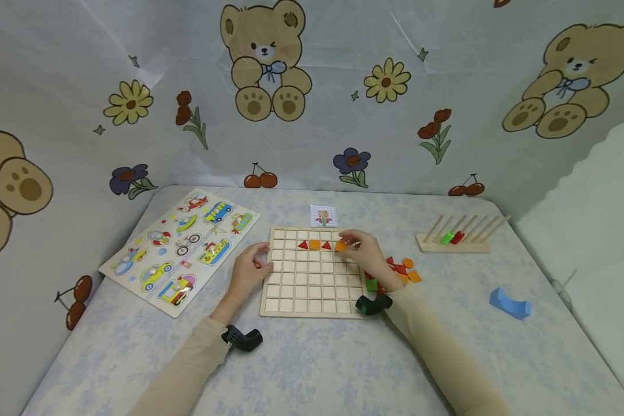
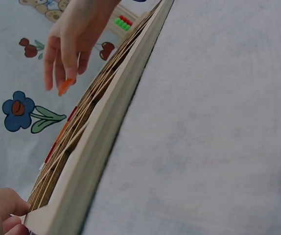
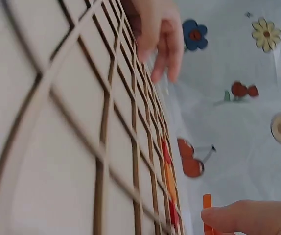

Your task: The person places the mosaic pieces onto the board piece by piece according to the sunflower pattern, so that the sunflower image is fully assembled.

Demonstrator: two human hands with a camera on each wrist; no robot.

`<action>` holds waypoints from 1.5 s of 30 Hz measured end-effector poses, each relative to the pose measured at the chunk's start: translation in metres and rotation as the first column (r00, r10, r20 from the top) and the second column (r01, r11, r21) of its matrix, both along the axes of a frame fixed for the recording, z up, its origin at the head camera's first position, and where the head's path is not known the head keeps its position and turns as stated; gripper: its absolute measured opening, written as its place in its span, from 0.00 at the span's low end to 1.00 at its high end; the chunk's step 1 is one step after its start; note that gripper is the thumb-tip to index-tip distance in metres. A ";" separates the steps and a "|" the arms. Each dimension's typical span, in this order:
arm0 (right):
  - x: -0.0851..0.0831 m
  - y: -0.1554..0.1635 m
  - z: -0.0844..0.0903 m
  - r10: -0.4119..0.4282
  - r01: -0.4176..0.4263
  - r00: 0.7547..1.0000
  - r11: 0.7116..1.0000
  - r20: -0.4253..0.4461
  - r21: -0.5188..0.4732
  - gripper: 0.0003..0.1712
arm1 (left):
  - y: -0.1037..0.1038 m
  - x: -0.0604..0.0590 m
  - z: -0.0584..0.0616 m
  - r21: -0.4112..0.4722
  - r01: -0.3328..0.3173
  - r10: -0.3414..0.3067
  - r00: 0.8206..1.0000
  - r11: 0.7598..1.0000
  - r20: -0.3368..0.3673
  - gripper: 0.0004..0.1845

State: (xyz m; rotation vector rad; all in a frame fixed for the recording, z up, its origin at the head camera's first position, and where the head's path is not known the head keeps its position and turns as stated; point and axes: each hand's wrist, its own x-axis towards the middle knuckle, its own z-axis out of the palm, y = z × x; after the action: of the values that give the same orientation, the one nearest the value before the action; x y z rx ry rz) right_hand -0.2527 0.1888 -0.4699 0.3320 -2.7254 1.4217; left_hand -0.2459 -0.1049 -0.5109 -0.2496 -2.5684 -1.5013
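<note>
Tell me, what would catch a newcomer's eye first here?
Probably the wooden grid board at the table's middle, with red and orange pieces in its second row from the far edge. The right hand pinches an orange piece over that row, while the left hand steadies the board's left edge.

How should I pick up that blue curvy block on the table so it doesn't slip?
Probably come straight down from above and pinch the blue block across its two long flat sides, near the middle. It lies alone on the table with open space around it, and its top dips in a curve, so the flat sides likely give fingers a steadier hold than the raised ends.
</note>
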 end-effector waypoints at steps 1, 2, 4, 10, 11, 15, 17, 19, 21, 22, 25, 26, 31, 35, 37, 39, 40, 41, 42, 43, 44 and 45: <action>-0.001 -0.008 0.000 0.020 -0.020 1.000 1.000 0.006 -0.006 0.25 | 0.000 0.000 -0.001 0.001 -0.001 0.001 1.000 1.000 0.000 0.25; -0.003 -0.016 -0.001 0.040 -0.040 0.999 0.999 0.013 -0.011 0.25 | 0.000 -0.001 -0.001 0.002 -0.001 0.001 1.000 1.000 0.001 0.25; -0.005 -0.032 -0.003 0.078 -0.078 0.997 0.997 0.024 -0.021 0.24 | 0.000 -0.001 -0.003 0.002 -0.002 0.002 1.000 1.000 -0.002 0.25; -0.012 -0.067 -0.007 0.156 -0.155 0.987 0.988 0.044 -0.016 0.22 | 0.000 -0.002 -0.005 0.009 -0.004 0.004 1.000 1.000 -0.006 0.25; -0.013 -0.071 -0.007 0.155 -0.155 0.986 0.988 0.053 -0.004 0.22 | 0.000 -0.002 -0.004 0.011 -0.003 0.003 1.000 1.000 -0.003 0.25; -0.014 -0.079 -0.009 0.141 -0.144 0.987 0.989 0.079 0.033 0.23 | -0.001 0.000 0.000 0.018 0.003 -0.003 1.000 1.000 0.008 0.25; -0.014 -0.080 -0.009 0.133 -0.136 0.988 0.990 0.080 0.036 0.23 | 0.000 0.000 0.001 0.016 0.005 -0.005 1.000 1.000 0.007 0.25; -0.013 -0.080 -0.009 0.135 -0.137 0.988 0.990 0.075 0.023 0.23 | 0.000 -0.001 0.002 0.015 0.006 -0.006 1.000 1.000 0.005 0.25; -0.012 -0.080 -0.009 0.139 -0.140 0.988 0.990 0.070 0.009 0.22 | 0.000 -0.001 0.001 0.011 0.004 -0.004 1.000 1.000 0.005 0.25; -0.012 -0.080 -0.009 0.142 -0.143 0.988 0.990 0.065 0.005 0.22 | 0.000 -0.001 0.001 0.010 0.002 -0.002 1.000 1.000 0.006 0.25; -0.010 -0.077 -0.009 0.149 -0.148 0.987 0.989 0.065 -0.011 0.20 | 0.000 -0.001 0.001 0.011 -0.001 0.001 1.000 1.000 0.008 0.25; -0.009 -0.075 -0.009 0.148 -0.148 0.987 0.989 0.065 -0.014 0.20 | 0.000 -0.001 0.001 0.011 -0.002 0.002 1.000 1.000 0.009 0.25; -0.005 -0.055 -0.008 0.123 -0.122 0.991 0.992 0.047 -0.018 0.18 | 0.000 0.000 -0.001 0.017 -0.004 0.004 1.000 1.000 0.008 0.26; 0.001 -0.024 -0.006 0.089 -0.089 0.996 0.996 0.004 -0.004 0.19 | 0.001 0.000 -0.002 0.019 -0.008 0.008 1.000 1.000 0.003 0.25; 0.005 -0.006 -0.005 0.059 -0.059 0.998 0.998 -0.022 0.011 0.19 | 0.001 0.001 -0.002 0.016 -0.009 0.009 1.000 1.000 -0.001 0.25; 0.011 0.014 -0.005 0.025 -0.023 0.998 0.999 -0.051 0.031 0.19 | 0.001 0.001 -0.002 0.012 -0.010 0.010 1.000 1.000 -0.002 0.25; 0.013 0.025 -0.005 0.005 -0.003 0.998 0.999 -0.064 0.041 0.19 | 0.001 0.001 -0.002 0.011 -0.010 0.010 1.000 1.000 -0.001 0.25; 0.016 0.034 -0.005 -0.020 0.024 0.998 0.999 -0.067 0.049 0.19 | 0.001 0.001 -0.002 0.012 -0.009 0.009 1.000 1.000 -0.001 0.25; 0.019 0.045 -0.005 -0.045 0.050 0.996 0.997 -0.076 0.065 0.19 | 0.001 0.001 -0.002 0.012 -0.009 0.009 1.000 1.000 -0.001 0.25; 0.022 0.055 -0.006 -0.067 0.073 0.994 0.994 -0.082 0.080 0.19 | 0.001 0.000 -0.002 0.012 -0.008 0.008 1.000 1.000 0.000 0.25; 0.024 0.064 -0.006 -0.088 0.096 0.993 0.991 -0.083 0.096 0.19 | 0.001 0.000 -0.002 0.012 -0.006 0.006 1.000 1.000 0.001 0.25; 0.027 0.073 -0.006 -0.111 0.118 0.991 0.987 -0.076 0.108 0.19 | 0.001 0.000 -0.001 0.012 -0.004 0.004 1.000 1.000 0.002 0.24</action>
State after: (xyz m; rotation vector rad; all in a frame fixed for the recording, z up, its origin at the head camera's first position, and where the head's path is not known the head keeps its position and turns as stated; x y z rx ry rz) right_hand -0.2252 0.2622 -0.4764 0.2209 -2.7254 1.2096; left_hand -0.2455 -0.1042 -0.5124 -0.2422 -2.5590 -1.5156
